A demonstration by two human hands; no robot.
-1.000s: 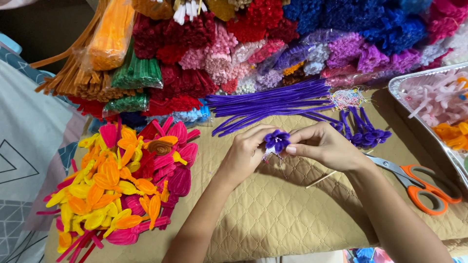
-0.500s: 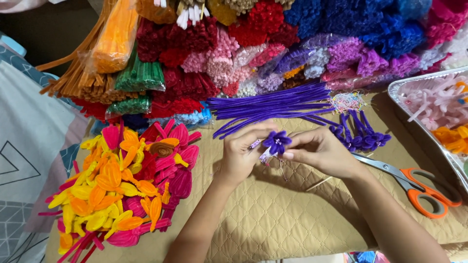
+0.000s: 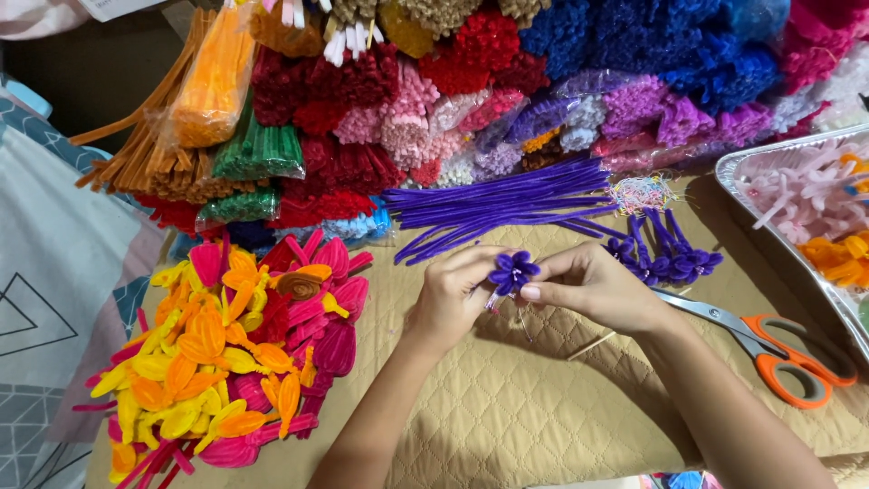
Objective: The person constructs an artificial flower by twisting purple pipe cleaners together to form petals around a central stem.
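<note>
- Purple pipe-cleaner flower [image 3: 513,270] is held above the tan quilted mat [image 3: 507,407], between both hands, just in front of the loose bundle of straight purple stems [image 3: 507,206].
- Left hand [image 3: 450,299] is closed on the flower from below and to its left, fingertips pinched at the base of the petals.
- Right hand [image 3: 593,288] is closed on the flower from its right, thumb and forefinger gripping a petal edge.
- Petals are best shaped, by judgement, with light fingertip pressure while the base is kept pinched, so that the twisted centre is not loosened.
- A thin stick [image 3: 593,345] is seen on the mat just below the flower, under the right wrist; it is apart from both hands.
- Orange-handled scissors [image 3: 769,349] lie to the right of the flower, blades pointed towards the right wrist; care is needed if that forearm is lowered.
- Finished purple flowers [image 3: 665,258] are grouped just right of the flower, close behind the right hand.
- A heap of yellow, orange and pink flowers [image 3: 235,353] is piled well to the left of the flower.
- A foil tray [image 3: 735,181] stands far right of it.
- Bare mat below the flower, between the forearms, is the widest open room.
</note>
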